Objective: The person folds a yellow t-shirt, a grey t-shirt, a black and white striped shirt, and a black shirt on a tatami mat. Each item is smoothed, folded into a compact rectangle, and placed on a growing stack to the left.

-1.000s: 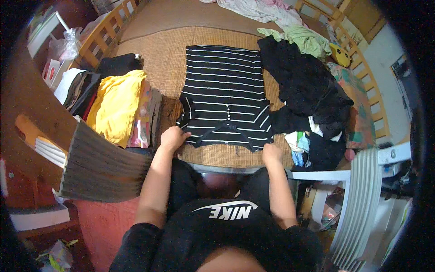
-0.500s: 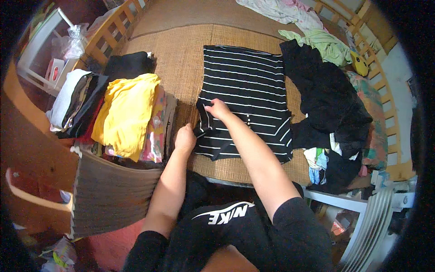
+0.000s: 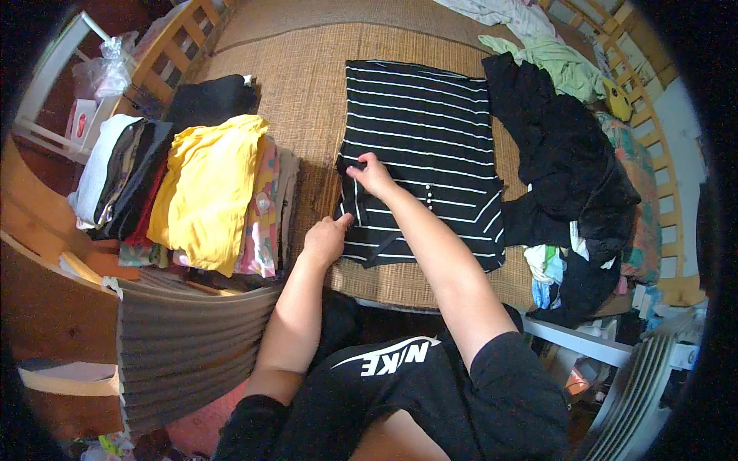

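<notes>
A black shirt with white stripes (image 3: 419, 115) lies flat on a woven mat, a short row of pale buttons (image 3: 429, 198) near its lower middle. On its left side a sleeve (image 3: 350, 200) is turned inward over the body. My right hand (image 3: 373, 177) pinches the upper part of that sleeve. At the sleeve's lower corner, my left hand (image 3: 326, 238) has its fingertips closed on the cloth; part of that grip is hidden.
Left of the mat (image 3: 307, 100) stand piles of folded clothes, with a yellow garment (image 3: 206, 192) on top. Rumpled black clothes (image 3: 565, 154) lie right of the shirt. Wooden rails (image 3: 167, 69) flank the bed. A grey ribbed cloth (image 3: 192, 346) hangs at the near left.
My left hand has shifted slightly right and down, bringing the sleeve's lower corner inward onto the shirt. My right hand stays at the sleeve's upper part. The view has tilted slightly.
</notes>
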Available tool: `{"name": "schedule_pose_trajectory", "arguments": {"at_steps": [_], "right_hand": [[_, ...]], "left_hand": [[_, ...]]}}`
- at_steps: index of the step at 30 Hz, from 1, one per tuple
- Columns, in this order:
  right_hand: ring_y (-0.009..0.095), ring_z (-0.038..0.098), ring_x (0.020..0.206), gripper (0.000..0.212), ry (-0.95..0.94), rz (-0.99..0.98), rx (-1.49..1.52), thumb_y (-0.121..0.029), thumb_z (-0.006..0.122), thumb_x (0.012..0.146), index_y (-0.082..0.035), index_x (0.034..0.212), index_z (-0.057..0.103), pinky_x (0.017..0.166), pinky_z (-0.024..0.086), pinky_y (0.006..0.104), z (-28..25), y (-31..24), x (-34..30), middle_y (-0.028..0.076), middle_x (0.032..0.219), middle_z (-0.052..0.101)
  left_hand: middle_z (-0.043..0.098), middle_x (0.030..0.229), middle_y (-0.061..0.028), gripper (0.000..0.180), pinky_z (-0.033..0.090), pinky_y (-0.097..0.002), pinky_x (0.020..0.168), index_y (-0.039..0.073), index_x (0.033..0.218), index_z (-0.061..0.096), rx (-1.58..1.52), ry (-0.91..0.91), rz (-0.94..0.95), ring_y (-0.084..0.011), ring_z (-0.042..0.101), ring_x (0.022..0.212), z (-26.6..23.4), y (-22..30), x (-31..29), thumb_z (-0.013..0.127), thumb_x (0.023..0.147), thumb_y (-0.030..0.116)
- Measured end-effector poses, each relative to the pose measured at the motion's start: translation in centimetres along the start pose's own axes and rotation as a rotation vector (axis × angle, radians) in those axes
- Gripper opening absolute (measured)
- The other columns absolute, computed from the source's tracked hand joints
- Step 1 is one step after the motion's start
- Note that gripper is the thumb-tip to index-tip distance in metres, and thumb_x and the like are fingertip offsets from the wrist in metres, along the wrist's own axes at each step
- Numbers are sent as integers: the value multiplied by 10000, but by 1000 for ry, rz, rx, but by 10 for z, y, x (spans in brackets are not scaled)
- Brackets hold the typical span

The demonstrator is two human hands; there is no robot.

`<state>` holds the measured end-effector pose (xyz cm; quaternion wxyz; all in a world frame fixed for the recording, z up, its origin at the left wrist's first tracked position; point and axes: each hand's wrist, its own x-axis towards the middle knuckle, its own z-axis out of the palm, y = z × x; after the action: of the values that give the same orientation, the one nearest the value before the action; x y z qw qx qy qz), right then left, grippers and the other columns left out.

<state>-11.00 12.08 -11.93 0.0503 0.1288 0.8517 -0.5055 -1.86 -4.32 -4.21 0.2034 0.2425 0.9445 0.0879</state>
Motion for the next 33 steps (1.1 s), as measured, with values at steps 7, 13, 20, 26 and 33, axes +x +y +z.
{"name": "schedule_pose_trajectory", "arguments": {"at_steps": [7,13,20,26,33], "right_hand": [[389,560,857,385,73,-143,-26,-112,584,779,-88,1101,375,719,451,421,8,-27,-64,232,912,573],[378,554,891,366,175,-84,-159,-87,551,794,-82,1112,370,732,449,440,0,-11,-73,214,989,550],[376,565,860,385,241,-120,-308,-108,588,770,-71,1095,384,700,478,419,1,-8,-80,210,979,552],[356,596,700,462,204,-156,-491,-238,571,786,-98,1177,368,585,499,437,3,17,-76,197,973,500],[323,561,777,142,661,-97,-380,-136,578,756,-51,870,568,687,458,420,-114,66,-98,153,817,568]], "left_hand": [[482,930,-174,372,439,-389,787,119,949,566,-80,181,71,-350,496,916,3,-8,2,511,630,-64],[509,897,-151,232,442,-411,745,61,846,507,-201,119,240,-344,504,918,6,-6,2,521,644,-52],[532,971,-172,245,433,-408,773,37,907,508,-292,-10,167,-366,514,918,6,-7,9,521,671,-28],[519,1046,-203,227,416,-401,852,-5,913,553,-275,92,363,-358,483,1008,14,-2,13,511,690,-7],[587,857,-197,252,448,-387,761,11,1001,550,-387,-68,159,-344,566,856,-8,15,3,543,756,72]]}}
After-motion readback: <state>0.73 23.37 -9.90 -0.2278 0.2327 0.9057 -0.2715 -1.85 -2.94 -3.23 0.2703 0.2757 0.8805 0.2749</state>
